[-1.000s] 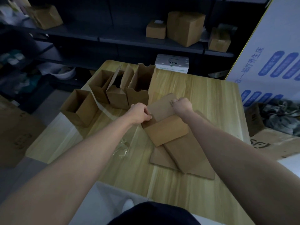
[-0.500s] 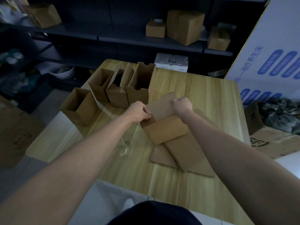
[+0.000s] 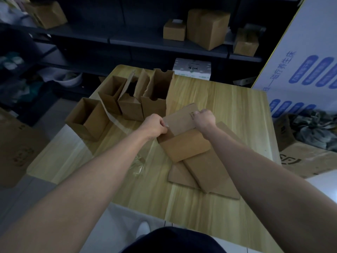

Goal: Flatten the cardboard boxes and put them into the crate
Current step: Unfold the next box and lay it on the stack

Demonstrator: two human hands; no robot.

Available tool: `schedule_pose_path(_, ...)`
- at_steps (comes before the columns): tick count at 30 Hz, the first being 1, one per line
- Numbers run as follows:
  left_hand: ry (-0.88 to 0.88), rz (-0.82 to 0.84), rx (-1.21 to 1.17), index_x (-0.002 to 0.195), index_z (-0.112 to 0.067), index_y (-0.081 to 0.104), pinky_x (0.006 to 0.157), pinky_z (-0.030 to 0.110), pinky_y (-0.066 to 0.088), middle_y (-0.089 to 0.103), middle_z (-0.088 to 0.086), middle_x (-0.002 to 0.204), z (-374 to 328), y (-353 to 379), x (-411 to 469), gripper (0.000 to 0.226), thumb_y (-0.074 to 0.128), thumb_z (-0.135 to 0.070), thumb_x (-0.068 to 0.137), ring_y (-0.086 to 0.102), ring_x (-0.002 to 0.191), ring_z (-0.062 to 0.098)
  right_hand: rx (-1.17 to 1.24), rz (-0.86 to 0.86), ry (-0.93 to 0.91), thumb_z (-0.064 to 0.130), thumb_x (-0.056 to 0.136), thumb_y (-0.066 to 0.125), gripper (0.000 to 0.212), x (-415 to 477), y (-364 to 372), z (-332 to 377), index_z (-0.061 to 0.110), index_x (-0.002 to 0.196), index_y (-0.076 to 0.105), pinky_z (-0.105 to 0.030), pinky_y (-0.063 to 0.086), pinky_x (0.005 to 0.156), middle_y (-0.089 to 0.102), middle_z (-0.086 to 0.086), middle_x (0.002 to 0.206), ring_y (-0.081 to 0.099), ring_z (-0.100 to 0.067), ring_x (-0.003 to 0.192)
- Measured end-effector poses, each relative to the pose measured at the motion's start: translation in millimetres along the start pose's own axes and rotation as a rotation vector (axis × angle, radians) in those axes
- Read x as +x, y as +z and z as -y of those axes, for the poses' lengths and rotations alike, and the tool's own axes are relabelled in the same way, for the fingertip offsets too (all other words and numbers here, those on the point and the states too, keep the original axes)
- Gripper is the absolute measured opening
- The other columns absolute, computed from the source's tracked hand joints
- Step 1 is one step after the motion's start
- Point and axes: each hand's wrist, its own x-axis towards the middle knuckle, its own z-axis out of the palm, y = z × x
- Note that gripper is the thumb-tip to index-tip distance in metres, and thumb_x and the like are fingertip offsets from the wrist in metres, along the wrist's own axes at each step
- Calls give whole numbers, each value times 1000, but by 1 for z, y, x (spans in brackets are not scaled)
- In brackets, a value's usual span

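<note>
Box (image 3: 186, 146) sits mid-frame, its raised flap (image 3: 180, 119) pinched at the left edge by left hand (image 3: 155, 126), at the right by right hand (image 3: 204, 119).

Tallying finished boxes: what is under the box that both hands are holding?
Flattened cardboard lies on the table beneath the box, at least two overlapping sheets showing at its near side. The box and the right arm cover the rest, so the full count is hidden.
</note>
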Motion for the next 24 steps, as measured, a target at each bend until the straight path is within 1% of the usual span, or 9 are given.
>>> schedule_pose_path(4,-3,58,-19,72,-16,60,60,23,37,59,-4,79,-4,-1,-4,20,77,-26,75,56,77,12,-20,2,-9,24,99,41,37,1,0,-1,-3,121,56,-39,45,93,59,-21,121,56,-35,113)
schedule_pose_path(8,-10,53,-10,67,-18,58,69,27,39,58,-5,76,-6,-4,-4,22,79,-22,74,54,76,10,-32,12,-25,24,99,40,38,1,0,-2,-3,121,56,-39,46,93,60,-16,114,55,-35,114)
schedule_pose_path(10,-13,38,8,64,-18,59,70,27,39,58,-5,74,-5,-4,-3,21,77,-20,77,54,75,11,-59,18,-24,22,99,38,38,0,0,-3,-3,121,56,-35,47,83,59,-19,118,56,-34,110)
schedule_pose_path(12,-15,32,27,64,-19,60,71,28,39,58,-5,74,-5,-3,-1,20,76,-20,78,55,76,12,-50,6,-27,20,99,37,37,2,1,-6,-6,118,55,-31,42,72,59,-22,118,57,-34,102)
schedule_pose_path(16,2,-10,52,67,-17,60,69,27,40,60,-2,77,-4,0,-2,18,71,-18,81,56,75,13,-5,-5,-26,20,98,38,36,2,2,-7,-7,116,55,-31,40,73,59,-22,110,57,-37,105)
schedule_pose_path(18,31,-53,76,77,-15,60,69,27,40,61,2,87,-2,3,-3,10,67,-15,84,57,81,16,-15,4,-28,20,99,38,36,1,1,-6,-6,116,55,-32,42,75,59,-22,115,57,-34,102)
schedule_pose_path(19,51,-74,66,85,-15,62,72,27,42,60,2,94,0,3,-3,5,67,-15,84,56,86,17,-19,6,-31,21,99,39,36,2,0,-7,-5,116,56,-33,45,79,59,-22,117,57,-34,105)
schedule_pose_path(22,87,-142,65,108,-12,63,87,27,44,52,2,109,5,1,-2,24,67,-16,85,52,99,16,-11,-6,-16,21,99,40,37,4,-2,-14,-6,117,57,-39,48,93,59,-23,121,56,-37,113)
schedule_pose_path(24,125,-169,95,111,-9,64,83,24,41,57,5,111,5,1,-2,25,65,-12,87,53,97,16,-47,-31,-10,18,100,36,38,6,-4,-19,-10,117,55,-40,46,94,56,-25,123,54,-39,115)
